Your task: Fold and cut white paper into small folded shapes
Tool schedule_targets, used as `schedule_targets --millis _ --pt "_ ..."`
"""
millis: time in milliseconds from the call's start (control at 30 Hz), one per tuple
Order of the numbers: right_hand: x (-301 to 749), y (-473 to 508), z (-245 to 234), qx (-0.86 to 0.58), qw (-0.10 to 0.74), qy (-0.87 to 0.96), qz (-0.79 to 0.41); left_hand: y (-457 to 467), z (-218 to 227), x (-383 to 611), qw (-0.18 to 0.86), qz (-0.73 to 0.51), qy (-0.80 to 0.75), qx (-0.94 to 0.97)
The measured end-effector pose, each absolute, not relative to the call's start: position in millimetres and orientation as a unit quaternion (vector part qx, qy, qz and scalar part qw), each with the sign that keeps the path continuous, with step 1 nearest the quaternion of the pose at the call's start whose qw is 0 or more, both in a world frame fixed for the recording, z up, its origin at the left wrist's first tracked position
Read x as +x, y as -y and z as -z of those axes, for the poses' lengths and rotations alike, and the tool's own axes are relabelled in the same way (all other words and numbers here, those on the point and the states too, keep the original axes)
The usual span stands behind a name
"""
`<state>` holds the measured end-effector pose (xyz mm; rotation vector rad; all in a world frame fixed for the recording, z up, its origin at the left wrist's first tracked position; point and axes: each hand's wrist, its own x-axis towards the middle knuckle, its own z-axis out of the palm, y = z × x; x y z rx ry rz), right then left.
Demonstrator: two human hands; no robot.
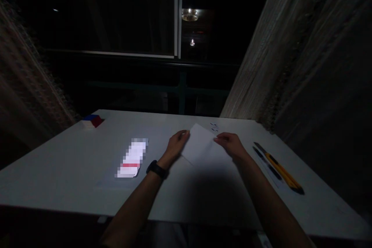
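A folded sheet of white paper [203,145] lies tilted near the middle of a white table [66,162]. My left hand [176,146], with a dark watch on its wrist, presses its closed fingers on the paper's left edge. My right hand [231,145] pinches the paper's right edge, fingers curled. Both hands hold the sheet against the table top in dim light.
A yellow utility knife [283,172] and a dark pen [266,161] lie at the right. A small red-and-blue box [92,120] sits at the far left corner. A bright, blurred rectangular patch [133,159] lies left of my hands. Curtains hang on both sides of a dark window.
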<state>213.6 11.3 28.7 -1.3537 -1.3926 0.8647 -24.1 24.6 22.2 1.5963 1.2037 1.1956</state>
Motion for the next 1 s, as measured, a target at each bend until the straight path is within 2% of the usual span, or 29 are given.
schedule_targets --millis 67,167,533,800,1000 --pt "218 -11 -30 -0.544 0.556 0.502 -0.378 -24 -20 -25 0.494 -0.482 -0.428 0.584" --pt "222 -8 -32 -0.525 0.578 0.469 -0.411 -23 -21 -25 0.548 -0.525 -0.395 0.517" --pt "220 -6 -28 -0.497 0.555 0.465 -0.478 -20 -31 -29 0.535 -0.591 -0.388 0.462" --pt "216 2 -27 -0.448 0.436 0.516 -0.585 -24 -27 -29 0.521 -0.602 -0.395 0.458" --pt "221 6 -38 -0.466 0.437 0.500 -0.584 -29 -25 -32 0.528 -0.611 -0.407 0.426"
